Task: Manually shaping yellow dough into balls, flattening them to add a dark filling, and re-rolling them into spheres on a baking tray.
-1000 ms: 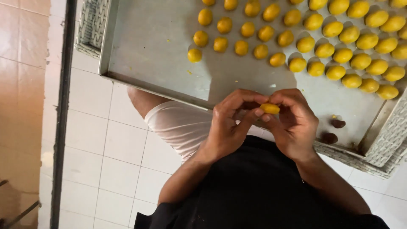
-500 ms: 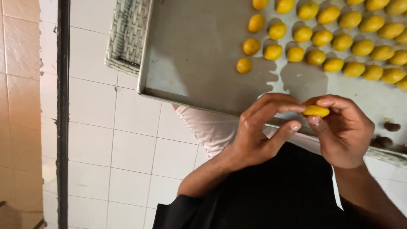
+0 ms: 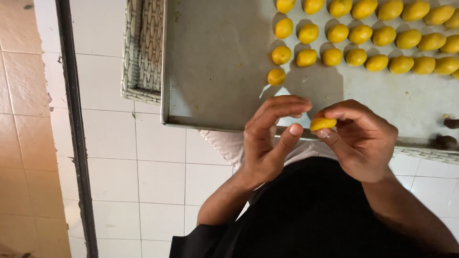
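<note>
My right hand (image 3: 359, 141) pinches a small oval yellow dough piece (image 3: 322, 123) between thumb and fingertips, just over the near edge of a metal baking tray (image 3: 215, 71). My left hand (image 3: 270, 139) is beside it, fingers curled and apart, holding nothing and just clear of the piece. Several rows of similar yellow dough balls (image 3: 363, 36) lie on the tray's far right part; the nearest single ball (image 3: 276, 76) sits above my left hand.
The tray rests on a white woven wicker surface (image 3: 142, 52). White floor tiles (image 3: 153, 181) lie below, with a dark metal strip (image 3: 74, 129) and tan tiles at the left. Two dark bits (image 3: 447, 141) lie on the tray's right edge. My black garment fills the bottom.
The view has shifted, so the tray and hands sit further right and larger. My left fingers have come off the dough piece, which stays in my right hand.
</note>
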